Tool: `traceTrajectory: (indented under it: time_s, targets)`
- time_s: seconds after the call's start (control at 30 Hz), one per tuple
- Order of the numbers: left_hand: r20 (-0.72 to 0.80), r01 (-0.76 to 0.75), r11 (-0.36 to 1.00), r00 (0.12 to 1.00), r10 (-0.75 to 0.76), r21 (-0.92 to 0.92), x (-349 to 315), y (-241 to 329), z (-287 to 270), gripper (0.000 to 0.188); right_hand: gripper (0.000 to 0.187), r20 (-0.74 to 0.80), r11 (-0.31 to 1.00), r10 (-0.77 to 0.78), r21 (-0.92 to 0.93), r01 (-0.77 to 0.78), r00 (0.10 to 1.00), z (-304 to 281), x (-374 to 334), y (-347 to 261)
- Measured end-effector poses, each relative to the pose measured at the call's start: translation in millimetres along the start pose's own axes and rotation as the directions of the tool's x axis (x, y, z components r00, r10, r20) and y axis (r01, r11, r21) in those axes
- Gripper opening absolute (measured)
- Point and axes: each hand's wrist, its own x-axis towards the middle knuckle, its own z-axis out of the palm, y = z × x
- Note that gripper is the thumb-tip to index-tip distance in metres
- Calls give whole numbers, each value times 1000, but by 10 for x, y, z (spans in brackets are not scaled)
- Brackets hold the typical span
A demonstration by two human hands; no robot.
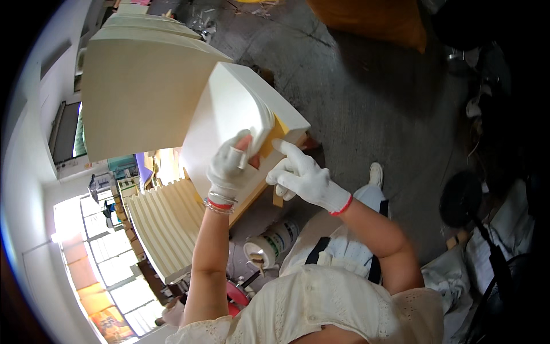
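A thick stack of white sheets (229, 103), paper or thin board, lies in front of me with its near corner curled up. My left hand (228, 163), in a white glove with bare fingertips and a red cuff, is closed at that lifted corner, thumb above and a finger lower down. Just under the raised sheets shows a yellow surface (275, 133). My right hand (303, 176), gloved in white with a red cuff, is close to the stack's edge. Its index finger points at the yellow surface; the other fingers are bent and apart, holding nothing visible.
Behind the stack stands a taller cream-coloured stack (149, 94). Left of my left arm lie several layered cream boards (166, 221). A white bucket (266, 249) stands on the floor near my legs. An orange sack (372, 20) lies at the far side; a black round-headed stand (461, 198) is at right.
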Motion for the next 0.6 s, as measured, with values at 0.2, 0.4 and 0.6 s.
traceTrajectory:
  time_s: [0.2,0.4,0.6]
  targets:
    - [-2,-22,1000,1000,22,-5,-81,151,9,64,23,86,867,284,403,-294,955,91,171,-209]
    - [-176,50,998,983,-57,-46,-137,49,81,60,38,147,909,165,360,-208,975,297,215,-371]
    - [-324,254,894,866,-380,-370,-469,-200,-230,52,53,-46,989,138,-47,-140,989,607,268,-283]
